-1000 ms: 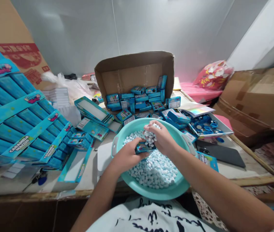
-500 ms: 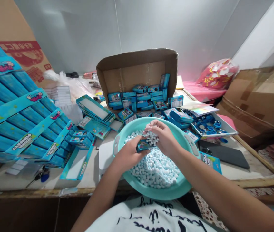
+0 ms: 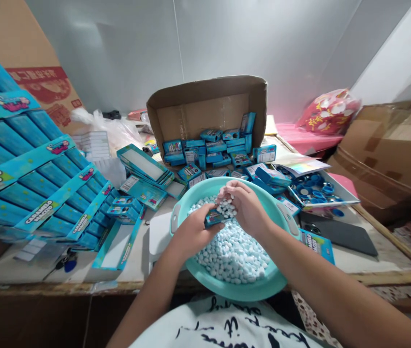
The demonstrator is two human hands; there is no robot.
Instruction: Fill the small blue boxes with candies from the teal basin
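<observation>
A teal basin (image 3: 263, 285) at the table's front edge holds a heap of small white and pale blue candies (image 3: 232, 256). Over it my left hand (image 3: 191, 234) is closed round a small blue candy box (image 3: 213, 218). My right hand (image 3: 247, 208) is cupped against the box's end, with a handful of candies (image 3: 226, 209) in its fingers.
Behind the basin an open cardboard box (image 3: 209, 104) spills several small blue boxes (image 3: 205, 147). Stacked blue display cartons (image 3: 27, 183) fill the left, with an open blue tray (image 3: 113, 251) by the front edge. A tray of blue rings (image 3: 312, 186), a dark tablet (image 3: 339, 232) and brown cartons (image 3: 390, 154) lie right.
My hands have stayed over the basin. The handful of candies in my right hand has shrunk a little against the box's end. The view shifted slightly.
</observation>
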